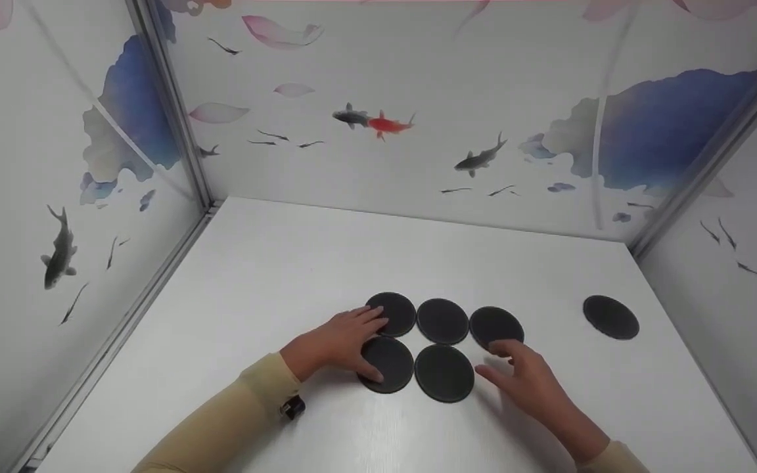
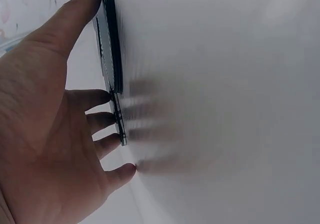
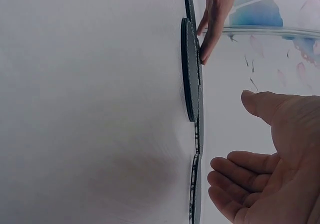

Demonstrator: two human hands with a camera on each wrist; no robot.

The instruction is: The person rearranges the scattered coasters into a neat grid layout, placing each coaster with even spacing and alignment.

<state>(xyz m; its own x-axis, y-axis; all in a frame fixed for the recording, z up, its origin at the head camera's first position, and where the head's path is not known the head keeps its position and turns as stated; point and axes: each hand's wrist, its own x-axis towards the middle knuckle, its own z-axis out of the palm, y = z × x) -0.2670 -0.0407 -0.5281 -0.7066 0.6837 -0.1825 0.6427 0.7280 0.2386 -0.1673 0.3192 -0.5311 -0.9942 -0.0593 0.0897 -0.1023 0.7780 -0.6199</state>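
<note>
Flat black round coasters lie in two touching rows on the white table. At the back are a left coaster, a middle coaster and a right coaster. The front row has a left coaster and a right coaster. My left hand is spread over the left pair, its fingers touching the back one and its thumb on the front one. Holding nothing, my right hand hovers with loosely bent fingers beside the back-right coaster, whose near edge its fingertips overlap in the head view.
Another black coaster lies apart near the right side of the table. White panels printed with fish and petals enclose the back and both sides. A small black device sits at the left sleeve.
</note>
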